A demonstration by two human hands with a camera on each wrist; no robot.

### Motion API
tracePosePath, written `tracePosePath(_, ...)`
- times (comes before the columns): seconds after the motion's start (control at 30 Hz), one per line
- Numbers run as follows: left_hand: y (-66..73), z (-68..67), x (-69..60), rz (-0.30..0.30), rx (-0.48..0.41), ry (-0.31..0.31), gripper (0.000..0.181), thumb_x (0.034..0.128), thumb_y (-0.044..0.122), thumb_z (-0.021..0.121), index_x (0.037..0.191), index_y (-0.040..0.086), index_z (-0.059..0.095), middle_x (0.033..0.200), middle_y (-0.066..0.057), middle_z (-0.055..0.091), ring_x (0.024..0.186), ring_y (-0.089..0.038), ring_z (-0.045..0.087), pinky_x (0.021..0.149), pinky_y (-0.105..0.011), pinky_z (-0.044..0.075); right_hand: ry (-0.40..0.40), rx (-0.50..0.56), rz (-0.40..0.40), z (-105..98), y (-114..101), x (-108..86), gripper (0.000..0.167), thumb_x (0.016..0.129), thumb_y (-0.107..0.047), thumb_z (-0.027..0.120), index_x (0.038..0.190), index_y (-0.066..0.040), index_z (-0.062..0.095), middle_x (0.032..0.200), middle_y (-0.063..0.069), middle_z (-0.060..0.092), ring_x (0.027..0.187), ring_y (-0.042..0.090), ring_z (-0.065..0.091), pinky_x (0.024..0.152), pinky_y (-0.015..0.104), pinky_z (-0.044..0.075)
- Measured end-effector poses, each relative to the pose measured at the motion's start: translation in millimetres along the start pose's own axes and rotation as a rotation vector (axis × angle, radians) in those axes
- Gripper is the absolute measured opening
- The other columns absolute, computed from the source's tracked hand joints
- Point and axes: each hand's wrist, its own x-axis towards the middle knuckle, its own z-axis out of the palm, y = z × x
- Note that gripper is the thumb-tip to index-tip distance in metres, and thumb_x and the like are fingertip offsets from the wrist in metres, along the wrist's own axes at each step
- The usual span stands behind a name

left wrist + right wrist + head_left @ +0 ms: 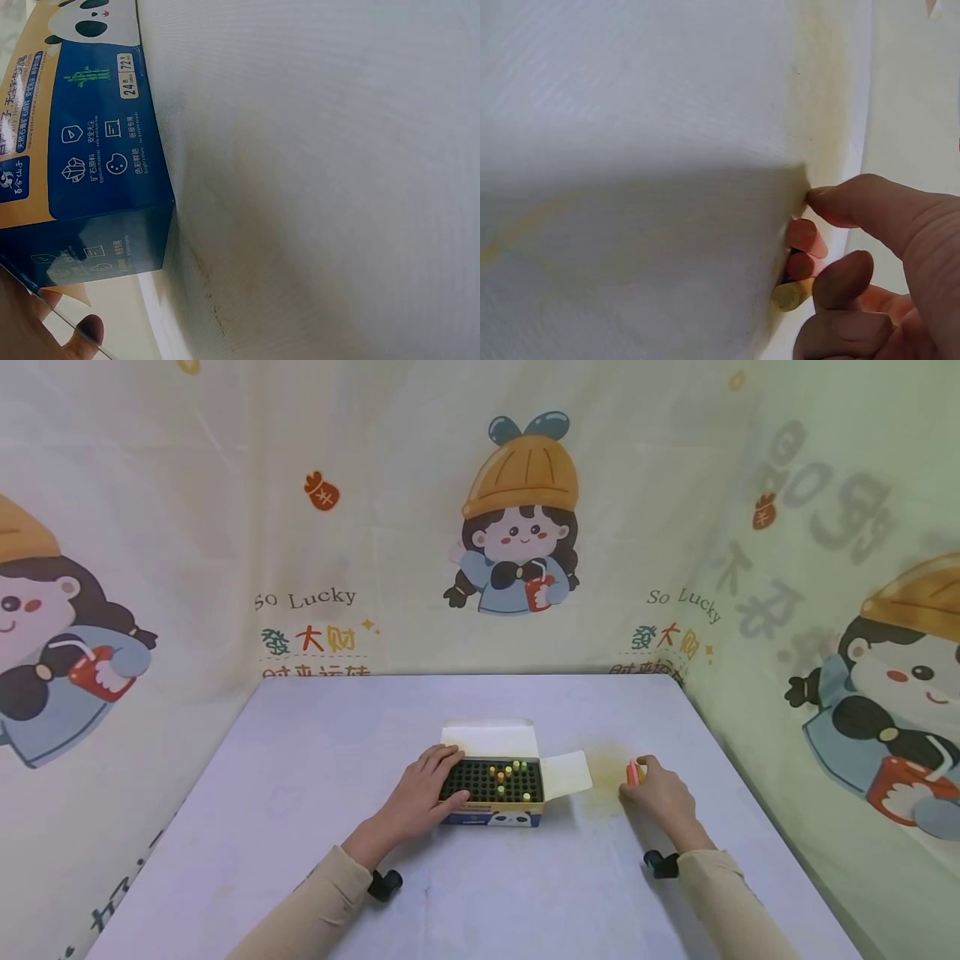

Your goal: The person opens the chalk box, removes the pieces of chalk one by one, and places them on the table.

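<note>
A blue and yellow chalk box [495,817] stands with its lid raised, its black holed insert [468,781] showing. Several chalk sticks [501,777] stand in the holes, mostly toward the right. My left hand [422,789] holds the box's left end, thumb by the front edge, fingers reaching to the back. On the table to the right lie two pinkish-red chalk sticks [804,234] and a yellow chalk stick [789,296], side by side. My right hand [663,797] is around them; its curled fingers lie by the yellow stick, while the thumb stands slightly apart from the nearest red one.
The box's white side flap [566,774] sticks out to the right and its white lid [491,739] leans back. A yellowish chalk smear [609,768] marks the white table [525,902]. A printed cloth [412,527] hangs behind the table.
</note>
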Motion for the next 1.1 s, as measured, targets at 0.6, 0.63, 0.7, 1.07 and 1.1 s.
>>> tracePosePath(0.6, 0.0, 0.3, -1.0, 0.014, -0.013, 0.026, 0.074, 0.1056, 0.056, 0.05, 0.163, 0.013, 0.033, 0.167, -0.009, 0.032, 0.156, -0.032, 0.024, 0.119, -0.063, 0.031, -0.054, 0.019, -0.014, -0.8, -1.1, 3.1, 0.073, 0.085, -0.025, 0.07, 0.146, 0.002, 0.041, 0.103, 0.022, 0.063, 0.078, 0.028, 0.054, 0.059, 0.035, 0.04)
tracePosePath(0.63, -0.3, 0.6, -1.5, 0.016, -0.014, 0.028, 0.074, 0.1056, 0.056, 0.05, 0.163, 0.013, 0.033, 0.167, -0.009, 0.032, 0.156, -0.032, 0.024, 0.119, -0.063, 0.031, -0.058, 0.018, -0.017, -1.3, -1.4, 3.3, 0.073, 0.086, -0.026, 0.07, 0.146, 0.003, 0.041, 0.103, 0.022, 0.063, 0.078, 0.028, 0.054, 0.059, 0.034, 0.04)
tracePosePath(0.7, -0.7, 0.9, -2.0, 0.015, -0.016, 0.028, 0.074, 0.1057, 0.056, 0.05, 0.163, 0.013, 0.033, 0.167, -0.009, 0.032, 0.157, -0.032, 0.023, 0.119, -0.062, 0.031, -0.07, 0.017, -0.02, -2.4, -2.2, 3.8, 0.074, 0.086, -0.025, 0.071, 0.147, 0.004, 0.041, 0.102, 0.022, 0.062, 0.078, 0.028, 0.053, 0.06, 0.034, 0.04)
tracePosePath(1.07, -0.5, -1.1, -2.3, 0.008, -0.006, 0.0, 0.075, 0.1062, 0.057, 0.048, 0.164, 0.014, 0.029, 0.168, -0.008, 0.029, 0.158, -0.032, 0.021, 0.12, -0.061, 0.03, -0.138, -0.039, -0.038, -16.9, -14.7, 5.2, 0.069, 0.089, -0.028, 0.066, 0.145, 0.006, 0.043, 0.101, 0.022, 0.064, 0.085, 0.031, 0.057, 0.068, 0.041, 0.046)
tracePosePath(1.1, -0.3, -1.8, -2.3, 0.007, -0.007, -0.001, 0.075, 0.1062, 0.057, 0.048, 0.165, 0.014, 0.029, 0.168, -0.008, 0.029, 0.158, -0.031, 0.021, 0.12, -0.061, 0.029, -0.136, -0.041, -0.047, -19.4, -17.9, 6.1, 0.066, 0.091, -0.029, 0.063, 0.144, 0.005, 0.045, 0.102, 0.021, 0.065, 0.086, 0.032, 0.058, 0.069, 0.042, 0.047)
